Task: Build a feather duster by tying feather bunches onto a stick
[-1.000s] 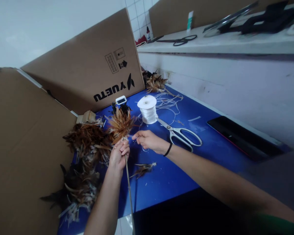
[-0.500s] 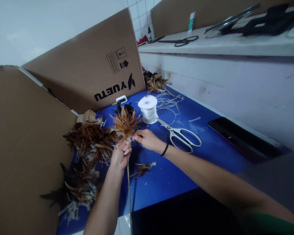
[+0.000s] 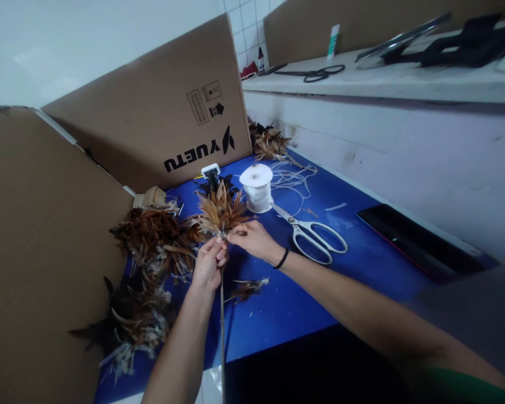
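Observation:
A bundle of orange-brown feathers (image 3: 221, 209) fans out at the top of a thin stick (image 3: 223, 331), which runs down past the table's front edge. My left hand (image 3: 210, 261) is closed around the stick just under the feathers. With its fingers pinched, my right hand (image 3: 252, 240) touches the base of the feathers from the right; whether a feather or a strand is between the fingertips is too small to make out. Below my hands a loose feather tuft (image 3: 249, 289) lies on the blue table (image 3: 286, 308).
Behind my hands stand a white spool (image 3: 256, 188) and silver scissors (image 3: 311, 233). Feather piles (image 3: 151, 235) lie along the left, beside cardboard panels (image 3: 151, 112). A black phone (image 3: 416, 238) rests at the right. A ledge (image 3: 374, 78) above holds black scissors (image 3: 324, 73) and a tube (image 3: 333, 40).
The feather bundle has turned more upright and shifted slightly right. My right hand has moved closer to its base, near my left fingertips. My left hand keeps its hold on the stick.

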Demonstrator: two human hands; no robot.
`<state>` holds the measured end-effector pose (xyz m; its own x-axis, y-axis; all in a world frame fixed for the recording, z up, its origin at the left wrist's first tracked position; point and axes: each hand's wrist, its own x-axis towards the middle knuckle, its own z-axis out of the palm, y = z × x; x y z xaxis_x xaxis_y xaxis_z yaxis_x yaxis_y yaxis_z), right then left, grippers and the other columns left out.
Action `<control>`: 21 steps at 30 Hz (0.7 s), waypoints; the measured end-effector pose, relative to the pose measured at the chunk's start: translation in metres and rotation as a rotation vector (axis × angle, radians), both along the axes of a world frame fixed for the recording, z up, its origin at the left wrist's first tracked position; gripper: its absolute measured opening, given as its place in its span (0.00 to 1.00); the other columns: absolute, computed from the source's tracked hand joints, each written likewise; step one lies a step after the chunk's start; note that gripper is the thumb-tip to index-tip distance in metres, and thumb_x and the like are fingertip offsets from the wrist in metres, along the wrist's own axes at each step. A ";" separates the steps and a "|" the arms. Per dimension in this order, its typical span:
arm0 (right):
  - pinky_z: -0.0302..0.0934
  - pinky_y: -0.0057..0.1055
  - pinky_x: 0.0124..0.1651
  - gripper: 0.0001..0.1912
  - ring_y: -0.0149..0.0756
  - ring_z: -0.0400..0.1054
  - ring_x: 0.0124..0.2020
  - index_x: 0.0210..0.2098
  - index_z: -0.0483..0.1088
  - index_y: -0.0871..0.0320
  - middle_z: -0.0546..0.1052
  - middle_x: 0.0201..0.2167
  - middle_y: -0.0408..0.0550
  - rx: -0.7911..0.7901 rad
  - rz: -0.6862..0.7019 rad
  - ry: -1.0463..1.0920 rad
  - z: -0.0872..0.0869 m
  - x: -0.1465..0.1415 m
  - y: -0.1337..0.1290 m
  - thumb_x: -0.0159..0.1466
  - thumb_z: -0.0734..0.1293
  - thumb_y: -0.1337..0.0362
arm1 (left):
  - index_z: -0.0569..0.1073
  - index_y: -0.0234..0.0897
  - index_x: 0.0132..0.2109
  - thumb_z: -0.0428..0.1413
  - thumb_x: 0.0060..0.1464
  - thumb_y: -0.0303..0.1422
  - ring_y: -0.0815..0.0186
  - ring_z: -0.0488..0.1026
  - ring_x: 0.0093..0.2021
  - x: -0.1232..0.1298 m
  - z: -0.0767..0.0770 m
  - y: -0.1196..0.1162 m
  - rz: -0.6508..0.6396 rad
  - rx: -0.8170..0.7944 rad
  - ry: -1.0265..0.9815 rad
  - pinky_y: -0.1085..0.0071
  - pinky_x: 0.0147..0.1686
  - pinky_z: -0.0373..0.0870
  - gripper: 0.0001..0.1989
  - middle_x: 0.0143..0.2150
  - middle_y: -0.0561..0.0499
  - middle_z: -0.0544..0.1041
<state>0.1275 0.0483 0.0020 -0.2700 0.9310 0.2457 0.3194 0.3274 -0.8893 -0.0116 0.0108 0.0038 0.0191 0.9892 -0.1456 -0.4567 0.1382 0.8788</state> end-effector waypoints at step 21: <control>0.49 0.24 0.25 0.13 0.24 0.57 0.21 0.22 0.75 0.62 0.73 0.20 0.43 -0.086 0.069 0.206 -0.015 0.000 -0.001 0.56 0.65 0.60 | 0.74 0.25 0.31 0.63 0.42 0.31 0.82 0.54 0.18 -0.001 0.003 -0.002 -0.082 -0.032 0.102 0.83 0.14 0.46 0.11 0.27 0.49 0.71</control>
